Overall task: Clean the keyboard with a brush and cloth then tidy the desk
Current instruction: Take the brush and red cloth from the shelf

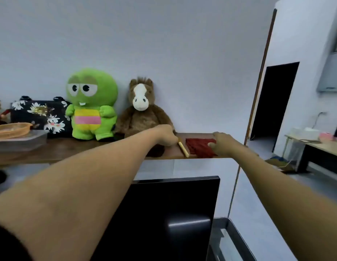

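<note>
The left forearm (84, 185) fills the near left of the view, and its elbow end is cut off by the frame. A dark blurred patch sits in the near left corner; what it is cannot be made out. Past the forearms stands a black monitor (163, 213), its lower part out of frame and its left side hidden behind the left arm.

Both arms reach far to a wooden shelf (69, 149) on the wall. The left hand (164, 135) is seen from behind, curled. It meets the far end of the brush (183, 147), whose cream handle slants from the hand to the shelf's near edge. The fingers and bristles are hidden behind the hand, so whether it grips the brush cannot be told.

Just right of the handle lies the red cloth (198, 147), flat on the shelf. The right hand (223, 142) covers its right part and holds it, with the thumb on top and the fingers bent down out of sight.

Behind the left hand a brown horse plush (142, 110) leans on the wall, its lower body hidden by the wrist. Left of it stands a green plush (92, 104), then a dark floral bag (39, 113), partly hidden. An orange basket (11, 129) on a clear container (18, 141) is cut off at the left edge.
</note>
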The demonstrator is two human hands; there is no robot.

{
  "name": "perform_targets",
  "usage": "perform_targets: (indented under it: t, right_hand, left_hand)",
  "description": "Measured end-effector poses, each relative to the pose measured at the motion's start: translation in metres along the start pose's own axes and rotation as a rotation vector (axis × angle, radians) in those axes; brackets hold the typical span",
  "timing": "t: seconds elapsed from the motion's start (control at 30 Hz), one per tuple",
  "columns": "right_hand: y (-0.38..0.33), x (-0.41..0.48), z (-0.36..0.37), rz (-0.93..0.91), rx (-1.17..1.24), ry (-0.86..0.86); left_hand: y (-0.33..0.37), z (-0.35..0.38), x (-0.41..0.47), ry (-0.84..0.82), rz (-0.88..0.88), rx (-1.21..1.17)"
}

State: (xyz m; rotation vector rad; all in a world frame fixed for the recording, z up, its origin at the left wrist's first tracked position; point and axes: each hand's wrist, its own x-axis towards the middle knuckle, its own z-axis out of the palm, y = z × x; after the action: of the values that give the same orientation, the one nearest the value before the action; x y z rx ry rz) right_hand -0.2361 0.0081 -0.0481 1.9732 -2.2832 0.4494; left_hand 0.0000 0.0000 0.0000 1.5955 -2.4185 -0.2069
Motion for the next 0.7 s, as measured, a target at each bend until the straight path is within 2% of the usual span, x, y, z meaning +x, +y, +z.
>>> perform_targets:
  t: [0.2, 0.3, 0.47, 0.6, 0.7]
  right_hand:
    - [0.027, 0.02, 0.041, 0.031, 0.166, -0.026]
    - [0.032, 0.031, 0.054, 0.056, 0.136, -0.056]
    - [0.036, 0.039, 0.065, 0.045, 0.074, -0.152]
    - [0.035, 0.047, 0.067, 0.092, 0.161, -0.078]
    - [0.035, 0.051, 0.067, 0.13, 0.182, 0.022]
  left_hand:
    - [0.009, 0.03, 0.042, -0.102, -0.026, 0.142]
    - [0.018, 0.041, 0.056, -0.106, -0.011, 0.211]
    - [0.035, 0.059, 0.067, -0.261, 0.034, 0.281]
    - [0.041, 0.061, 0.066, -0.319, 0.006, 0.279]
    - [0.043, 0.065, 0.062, -0.263, 0.009, 0.3]
